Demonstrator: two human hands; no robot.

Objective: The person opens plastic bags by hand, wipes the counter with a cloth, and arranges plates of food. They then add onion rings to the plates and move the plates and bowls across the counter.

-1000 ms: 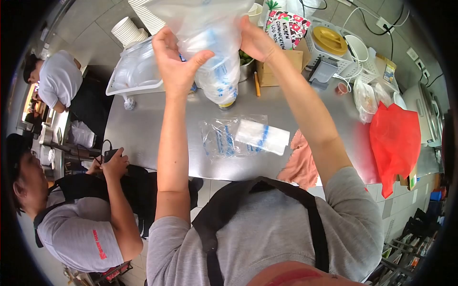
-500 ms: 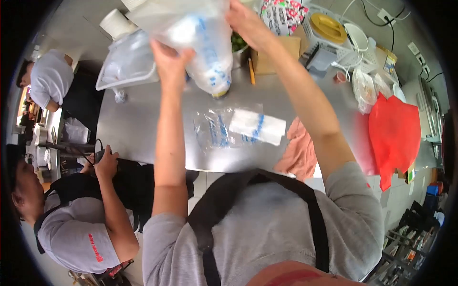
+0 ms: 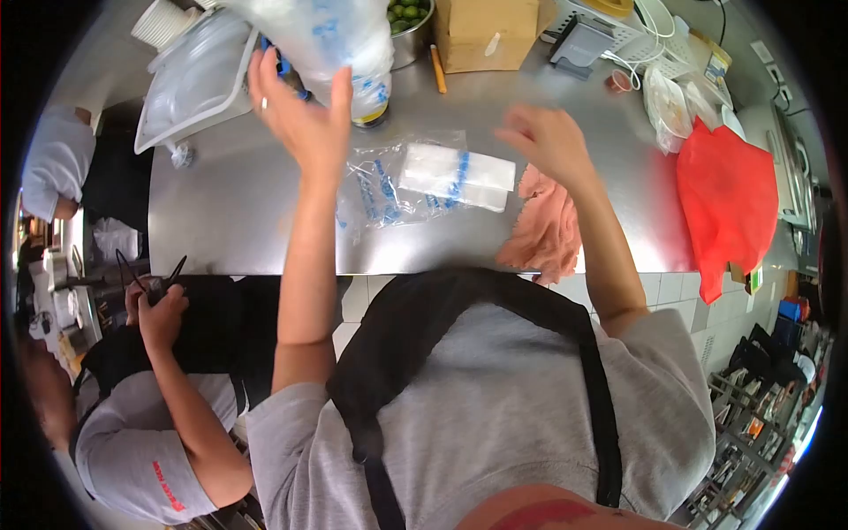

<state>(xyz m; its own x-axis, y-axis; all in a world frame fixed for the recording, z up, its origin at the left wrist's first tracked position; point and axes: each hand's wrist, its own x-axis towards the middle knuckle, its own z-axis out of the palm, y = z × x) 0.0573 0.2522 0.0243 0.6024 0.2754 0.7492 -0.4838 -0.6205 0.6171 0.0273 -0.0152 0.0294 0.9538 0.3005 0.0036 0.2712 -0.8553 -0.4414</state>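
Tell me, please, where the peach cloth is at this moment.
In the head view, the peach cloth lies right of centre at the near edge of the steel table, just right of the folded white plastic.

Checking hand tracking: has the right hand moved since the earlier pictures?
Yes: the right hand has left the plastic bag and come nearer the pink cloth, toward the person.

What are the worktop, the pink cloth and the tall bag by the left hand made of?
Worktop: metal, likely stainless steel, with a satin sheen and blurred reflections.
Pink cloth: matte fabric, rumpled into soft folds; fibre unclear.
Tall bag: thin, cloudy plastic film, with glossy creases and blue print.
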